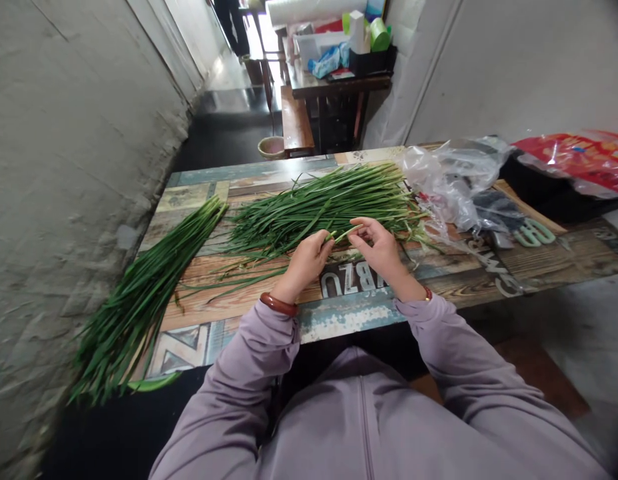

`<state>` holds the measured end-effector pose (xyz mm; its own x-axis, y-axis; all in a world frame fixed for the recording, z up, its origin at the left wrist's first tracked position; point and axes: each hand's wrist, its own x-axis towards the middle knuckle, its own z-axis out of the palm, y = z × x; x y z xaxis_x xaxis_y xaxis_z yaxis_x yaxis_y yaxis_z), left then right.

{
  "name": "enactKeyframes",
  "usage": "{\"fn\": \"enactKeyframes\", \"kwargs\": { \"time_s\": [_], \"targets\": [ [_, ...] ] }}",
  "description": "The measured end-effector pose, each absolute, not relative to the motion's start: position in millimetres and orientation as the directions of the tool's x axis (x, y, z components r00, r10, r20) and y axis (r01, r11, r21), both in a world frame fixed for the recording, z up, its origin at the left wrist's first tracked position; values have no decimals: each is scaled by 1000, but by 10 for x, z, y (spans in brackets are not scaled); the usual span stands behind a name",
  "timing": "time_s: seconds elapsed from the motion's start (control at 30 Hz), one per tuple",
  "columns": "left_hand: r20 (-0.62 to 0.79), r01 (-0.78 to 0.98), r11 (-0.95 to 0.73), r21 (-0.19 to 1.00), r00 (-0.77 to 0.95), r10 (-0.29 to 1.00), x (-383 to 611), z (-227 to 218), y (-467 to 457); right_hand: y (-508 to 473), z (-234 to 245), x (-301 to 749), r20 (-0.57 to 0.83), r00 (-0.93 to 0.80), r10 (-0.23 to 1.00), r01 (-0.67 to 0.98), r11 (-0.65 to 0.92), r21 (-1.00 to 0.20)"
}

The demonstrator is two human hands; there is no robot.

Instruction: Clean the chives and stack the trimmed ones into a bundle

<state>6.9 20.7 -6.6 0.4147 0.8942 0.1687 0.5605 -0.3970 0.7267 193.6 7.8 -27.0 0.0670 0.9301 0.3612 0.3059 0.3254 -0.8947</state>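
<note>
My left hand (309,260) is closed around a few garlic chives, whose pale stem ends (346,233) stick out to the right. At those ends, the fingers of my right hand (379,248) pinch the stems. Long green leaves trail left from my left fist over the tabletop. Just beyond both hands lies a big loose pile of garlic chives (319,200), its whitish roots pointing right. Off to the left, a second, tidier bunch of garlic chives (153,287) rests slantwise, leaf tips hanging past the table's near left corner.
Crumpled clear plastic bags (449,180) and scissors with pale green handles (533,233) lie at the right of the patterned table (349,320). A red plastic package (579,153) is farther right. A rough wall (89,167) runs along the left. Behind stand a bench (295,120) and another, cluttered table.
</note>
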Motion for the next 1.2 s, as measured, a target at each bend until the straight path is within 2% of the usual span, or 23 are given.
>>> {"fn": "enactKeyframes", "kwargs": {
  "time_s": [0.1, 0.3, 0.4, 0.67, 0.93, 1.0, 1.2],
  "targets": [
    [174, 561, -415, 716, 433, 885, 88, -77, 187, 97, -281, 1877, 332, 44, 942, 274, 308, -911],
    [142, 576, -413, 706, 456, 879, 113, -76, 163, 109, -290, 1820, 359, 28, 933, 269, 339, -902],
    [140, 582, -412, 702, 454, 880, 111, -89, 171, 93, -289, 1828, 392, 11, 920, 320, 368, -873],
    [137, 562, -401, 723, 452, 881, 102, -123, 183, 44, -280, 1887, 510, -51, 859, 508, 462, -727],
    [183, 593, -422, 685, 421, 888, 138, -106, 171, -21, -205, 1803, 609, -142, 780, 768, 475, -429],
    [178, 598, -420, 683, 421, 889, 139, -92, 164, -7, -196, 1833, 613, -126, 780, 797, 448, -406],
    [201, 580, -426, 694, 413, 888, 99, -48, 174, 71, -242, 2224, 689, 96, 718, 800, 357, -483]
  ]
}}
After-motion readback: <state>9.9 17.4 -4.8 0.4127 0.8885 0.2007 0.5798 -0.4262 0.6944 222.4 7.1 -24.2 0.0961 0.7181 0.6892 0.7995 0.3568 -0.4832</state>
